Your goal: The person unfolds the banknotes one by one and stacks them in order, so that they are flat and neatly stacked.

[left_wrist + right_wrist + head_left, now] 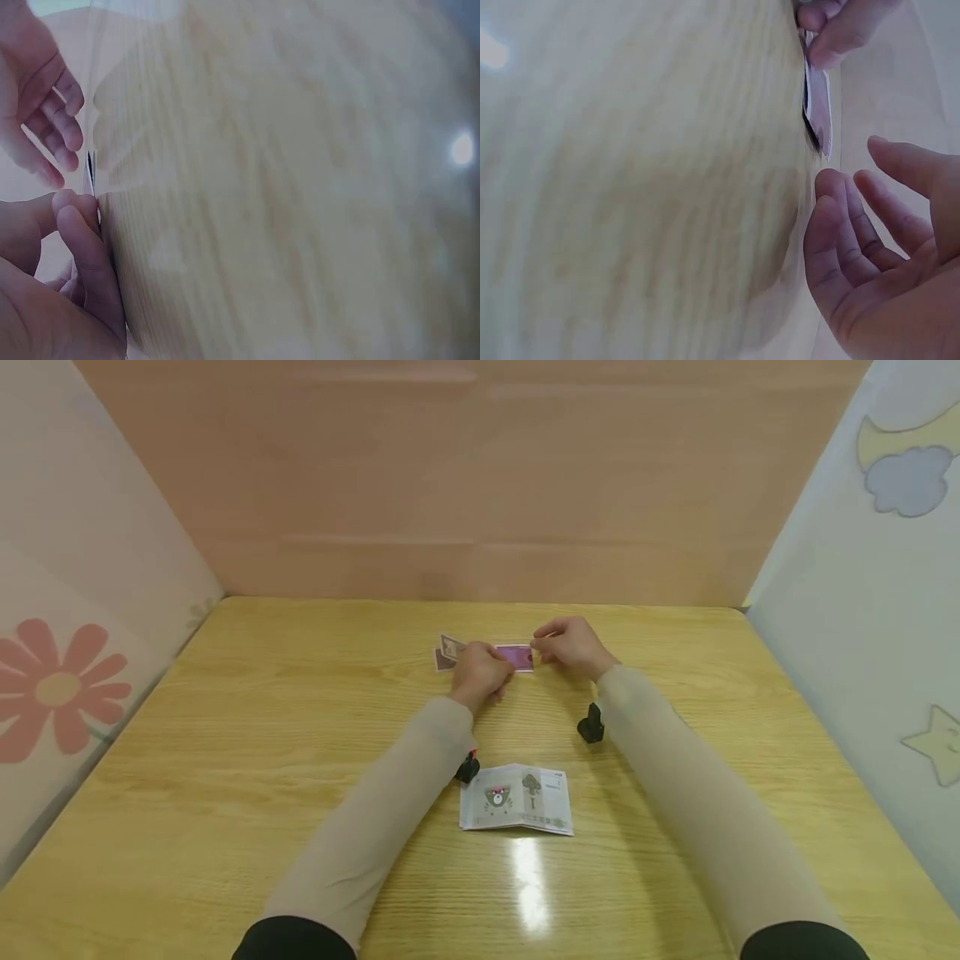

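Observation:
A small purple play banknote (516,657) lies toward the back of the table. My left hand (482,672) pinches its left end between thumb and fingers; the right wrist view shows the note (819,105) running out from those fingers, slightly raised off the wood. Just past its right end is my right hand (573,645), apart from the note, fingers loosely bent and thumb held away from them, with nothing between. Left of my left hand are brownish notes (448,652), one bent upward, partly covered by that hand.
Nearer the front of the wooden table (247,760) lies a creased grey-white note stack (517,802) printed with a bear and a tree. Black wrist cameras (592,725) hang below both sleeves. A brown panel (480,485) closes the back, and decorated walls flank both sides.

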The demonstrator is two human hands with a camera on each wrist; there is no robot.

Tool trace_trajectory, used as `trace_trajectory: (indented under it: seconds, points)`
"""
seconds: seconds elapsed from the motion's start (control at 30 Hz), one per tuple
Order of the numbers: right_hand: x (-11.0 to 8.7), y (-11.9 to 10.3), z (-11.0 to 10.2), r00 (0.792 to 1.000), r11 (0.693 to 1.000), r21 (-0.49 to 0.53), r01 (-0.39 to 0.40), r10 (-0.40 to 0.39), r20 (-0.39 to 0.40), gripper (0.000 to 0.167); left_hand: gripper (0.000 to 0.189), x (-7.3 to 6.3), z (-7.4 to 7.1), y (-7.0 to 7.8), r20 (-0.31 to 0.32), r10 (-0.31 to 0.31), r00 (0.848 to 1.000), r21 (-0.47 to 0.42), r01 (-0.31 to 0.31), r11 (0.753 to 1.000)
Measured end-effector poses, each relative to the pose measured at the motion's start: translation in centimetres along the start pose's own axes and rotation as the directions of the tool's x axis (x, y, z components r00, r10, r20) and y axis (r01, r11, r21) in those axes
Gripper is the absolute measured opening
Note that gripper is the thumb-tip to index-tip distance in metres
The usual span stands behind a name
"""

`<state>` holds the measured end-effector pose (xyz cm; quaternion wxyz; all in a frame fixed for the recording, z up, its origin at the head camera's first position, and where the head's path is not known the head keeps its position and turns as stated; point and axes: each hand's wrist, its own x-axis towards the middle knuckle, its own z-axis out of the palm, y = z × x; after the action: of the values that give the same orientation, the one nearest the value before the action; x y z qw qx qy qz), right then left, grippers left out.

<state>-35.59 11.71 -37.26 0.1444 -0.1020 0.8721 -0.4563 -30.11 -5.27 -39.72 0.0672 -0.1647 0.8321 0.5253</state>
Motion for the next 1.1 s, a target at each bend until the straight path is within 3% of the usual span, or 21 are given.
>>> trace_trajectory:
  seconds: [0.37, 0.57, 0.73, 0.9, 1.1]
  points:
    - [0.8, -0.7, 0.2, 0.997, 0.994, -0.081, -0.071, 0.071, 0.0, 0.026, 0.006, -0.2, 0.9, 0.6, -0.031, -0.014, 0.999, 0.087, 0.017, 0.996]
    - [0.9, -0.7, 0.4, 0.995, 0.993, -0.061, -0.103, 0.102, -0.015, 0.023, 0.008, -0.2, 1.0, 0.7, -0.037, -0.023, 0.999, 0.111, 0.027, 0.993]
    - [0.8, -0.8, 0.3, 0.993, 0.994, -0.036, -0.107, 0.105, -0.044, 0.022, 0.008, -0.1, 1.1, 0.7, -0.03, 0.006, 1.0, 0.123, -0.002, 0.992]
    - [0.4, -0.7, 0.1, 0.996, 0.997, -0.04, -0.071, 0.069, -0.056, 0.023, 0.006, -0.2, 0.7, 0.5, 0.017, 0.08, 0.997, 0.093, -0.081, 0.992]
    - [-0.3, -0.7, -0.8, 0.998, 0.999, 0.034, -0.042, 0.043, -0.041, 0.028, 0.011, -1.3, -0.7, 1.0, 0.154, 0.172, 0.973, -0.086, -0.161, 0.983]
